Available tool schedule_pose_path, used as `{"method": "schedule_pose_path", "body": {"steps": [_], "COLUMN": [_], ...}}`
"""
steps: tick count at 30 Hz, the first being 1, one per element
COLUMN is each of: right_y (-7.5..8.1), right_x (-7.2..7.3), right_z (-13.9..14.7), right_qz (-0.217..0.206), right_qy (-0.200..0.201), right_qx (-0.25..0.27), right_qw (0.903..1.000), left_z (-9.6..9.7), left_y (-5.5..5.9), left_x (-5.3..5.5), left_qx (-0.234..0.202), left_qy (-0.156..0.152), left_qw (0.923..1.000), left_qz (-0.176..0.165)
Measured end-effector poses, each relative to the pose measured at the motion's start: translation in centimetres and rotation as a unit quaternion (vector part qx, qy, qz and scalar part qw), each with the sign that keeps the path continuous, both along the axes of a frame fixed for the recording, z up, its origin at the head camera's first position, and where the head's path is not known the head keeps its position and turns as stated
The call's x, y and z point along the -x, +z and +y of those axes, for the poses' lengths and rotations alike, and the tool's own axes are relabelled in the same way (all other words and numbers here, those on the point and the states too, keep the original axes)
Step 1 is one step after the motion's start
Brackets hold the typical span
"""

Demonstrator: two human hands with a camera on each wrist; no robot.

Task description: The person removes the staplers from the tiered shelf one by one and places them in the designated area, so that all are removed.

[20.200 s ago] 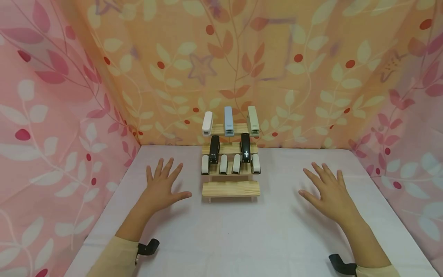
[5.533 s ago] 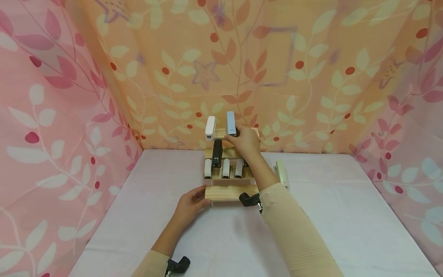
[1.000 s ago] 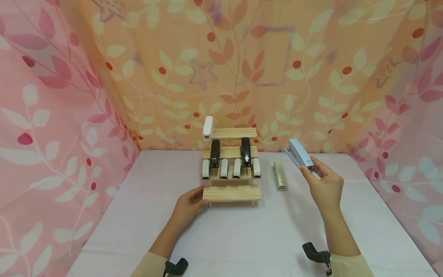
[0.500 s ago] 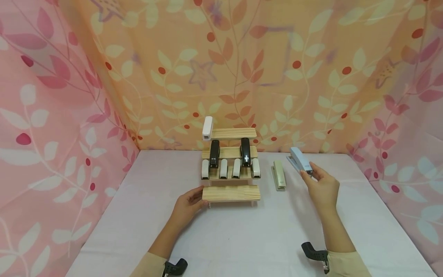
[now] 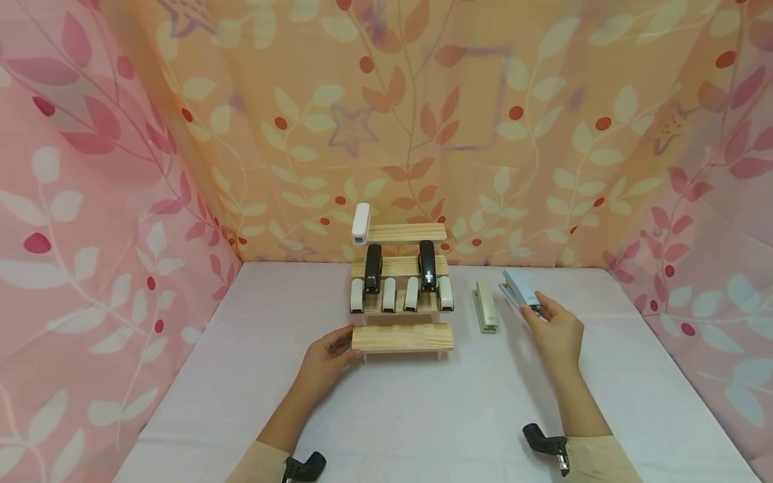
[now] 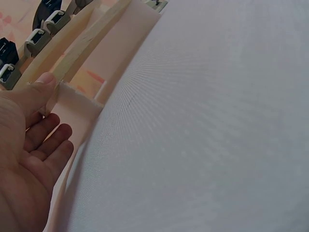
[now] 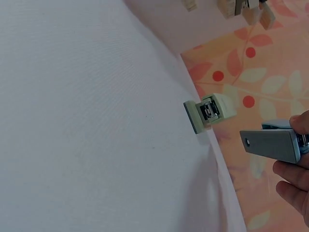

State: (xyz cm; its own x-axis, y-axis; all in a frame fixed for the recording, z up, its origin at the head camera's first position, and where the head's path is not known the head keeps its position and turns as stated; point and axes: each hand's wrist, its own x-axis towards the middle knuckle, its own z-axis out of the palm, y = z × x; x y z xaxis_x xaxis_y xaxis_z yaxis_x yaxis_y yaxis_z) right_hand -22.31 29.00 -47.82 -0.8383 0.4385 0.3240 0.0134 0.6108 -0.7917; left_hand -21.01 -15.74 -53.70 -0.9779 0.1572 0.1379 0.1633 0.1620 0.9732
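My right hand (image 5: 558,339) pinches the light blue stapler (image 5: 521,290) at its near end, thumb on one side and fingers on the other. In the right wrist view, the flat grey base of this stapler (image 7: 270,145) faces the camera, held over the table. Just left of it, a pale green stapler (image 5: 486,307) rests on the white cloth. My left hand (image 5: 323,362) grips the left end of the lowest shelf of a stepped wooden rack (image 5: 401,338). The left wrist view shows the thumb (image 6: 46,79) on the plank and the other fingers curled by the rack's side panel.
On the rack's top shelf stands a white stapler (image 5: 361,224) at the left end. Below it are two black staplers (image 5: 373,270) and a row of several small white staplers (image 5: 389,295). A patterned orange curtain (image 5: 290,168) hangs behind the table (image 5: 398,422).
Over the last second my right hand has lowered the blue stapler toward the table beside the green one. Earlier, both staplers were on the top shelf. My left hand keeps its grip on the rack.
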Motion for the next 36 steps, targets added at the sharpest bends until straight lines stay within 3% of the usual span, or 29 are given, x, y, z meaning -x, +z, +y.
{"method": "schedule_pose_path", "body": {"steps": [14, 26, 36], "right_y": [-2.1, -2.9, -3.7], "right_x": [0.4, 0.4, 0.8], "right_z": [0.1, 0.2, 0.1], "right_qz": [-0.023, -0.030, -0.061], "right_qy": [0.013, 0.013, 0.020], "right_qx": [0.008, 0.002, -0.033], "right_qw": [0.9996, 0.9994, 0.9974], "left_z": [-0.3, 0.0, 0.0], "left_y": [-0.1, 0.0, 0.1], "left_x": [0.1, 0.0, 0.0], "left_qx": [0.005, 0.005, -0.007], "left_qy": [-0.008, -0.006, -0.005], "left_qw": [0.9999, 1.0000, 0.9999], "left_qz": [0.005, 0.003, -0.005]}}
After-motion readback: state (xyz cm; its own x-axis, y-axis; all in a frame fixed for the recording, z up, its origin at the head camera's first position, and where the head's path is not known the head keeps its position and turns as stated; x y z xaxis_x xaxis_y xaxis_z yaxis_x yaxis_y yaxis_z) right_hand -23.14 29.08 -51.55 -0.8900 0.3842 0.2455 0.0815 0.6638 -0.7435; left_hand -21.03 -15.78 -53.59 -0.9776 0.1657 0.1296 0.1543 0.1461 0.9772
